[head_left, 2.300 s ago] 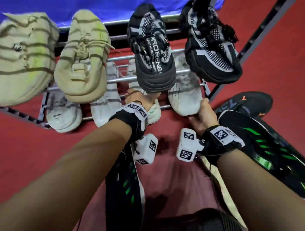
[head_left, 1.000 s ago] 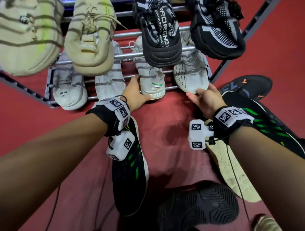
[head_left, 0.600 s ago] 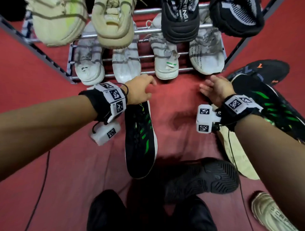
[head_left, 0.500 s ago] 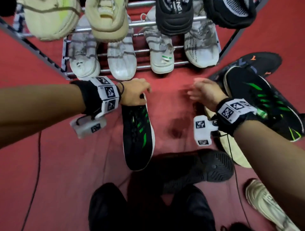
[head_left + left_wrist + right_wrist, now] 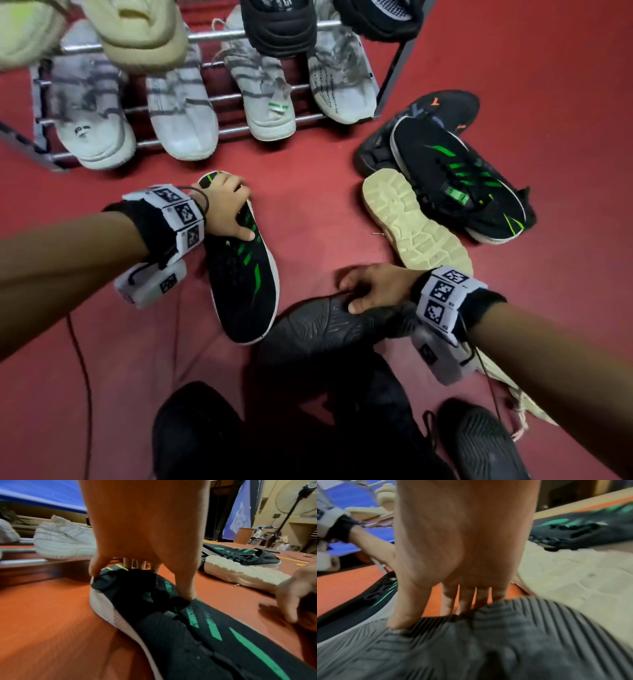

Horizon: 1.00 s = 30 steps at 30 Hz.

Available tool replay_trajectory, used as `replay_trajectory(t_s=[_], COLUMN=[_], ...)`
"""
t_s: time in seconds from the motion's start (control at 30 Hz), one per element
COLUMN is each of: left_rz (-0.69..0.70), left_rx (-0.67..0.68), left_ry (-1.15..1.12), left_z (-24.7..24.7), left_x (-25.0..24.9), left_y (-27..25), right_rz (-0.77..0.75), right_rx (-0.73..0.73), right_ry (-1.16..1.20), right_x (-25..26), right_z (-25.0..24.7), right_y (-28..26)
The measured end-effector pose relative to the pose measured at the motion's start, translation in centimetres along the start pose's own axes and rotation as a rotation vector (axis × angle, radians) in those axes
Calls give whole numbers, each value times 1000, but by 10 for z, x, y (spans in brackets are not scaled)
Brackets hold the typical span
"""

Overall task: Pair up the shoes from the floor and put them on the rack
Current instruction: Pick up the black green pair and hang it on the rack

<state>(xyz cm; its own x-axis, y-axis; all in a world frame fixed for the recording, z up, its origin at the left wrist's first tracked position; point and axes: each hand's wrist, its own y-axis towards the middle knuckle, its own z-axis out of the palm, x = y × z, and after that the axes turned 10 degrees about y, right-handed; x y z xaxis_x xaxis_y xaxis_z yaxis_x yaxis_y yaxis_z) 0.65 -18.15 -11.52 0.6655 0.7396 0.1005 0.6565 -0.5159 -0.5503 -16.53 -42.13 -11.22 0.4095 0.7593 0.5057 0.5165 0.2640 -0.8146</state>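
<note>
A black shoe with green stripes [image 5: 245, 270] lies upright on the red floor, heel toward the rack. My left hand [image 5: 226, 209] grips its heel collar, thumb on one side and fingers on the other [image 5: 186, 588]. A black shoe lying sole-up [image 5: 322, 329] is near my knees. My right hand [image 5: 373, 286] grips its edge, thumb on the ribbed sole [image 5: 406, 615] and fingers curled over the rim. The metal rack [image 5: 239, 128] holds pale grey-white sneakers [image 5: 267, 89] on its lower tier.
At the right lie a second black-and-green shoe [image 5: 455, 178] upright, a black shoe with orange marks [image 5: 442, 106] behind it, and a cream shoe sole-up [image 5: 414, 222]. Beige and black shoes sit on the upper tier [image 5: 144, 31]. Another dark sole [image 5: 483, 445] lies by my legs.
Both hands left the white sneakers on the lower tier and drew back to the floor. The left closed on the black-and-green shoe's heel, the right dropped onto the overturned black shoe.
</note>
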Motion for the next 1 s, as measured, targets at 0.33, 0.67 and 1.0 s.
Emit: replay_trajectory(t_s=[0.33,0.67,1.0], left_rz=[-92,-639,-899], left_rx=[-57,-237,-192], left_ry=[-180,-900,-1039], left_z=[9,38,40], left_x=[14,14,-45], left_y=[-3,-5,-6], right_rz=[125,637,598], right_rx=[-1100,-1021,-1159], right_ry=[-99,6,88], right_x=[-20,-75,-72], right_z=[-90,-113,-107], right_y=[0,-12,-7])
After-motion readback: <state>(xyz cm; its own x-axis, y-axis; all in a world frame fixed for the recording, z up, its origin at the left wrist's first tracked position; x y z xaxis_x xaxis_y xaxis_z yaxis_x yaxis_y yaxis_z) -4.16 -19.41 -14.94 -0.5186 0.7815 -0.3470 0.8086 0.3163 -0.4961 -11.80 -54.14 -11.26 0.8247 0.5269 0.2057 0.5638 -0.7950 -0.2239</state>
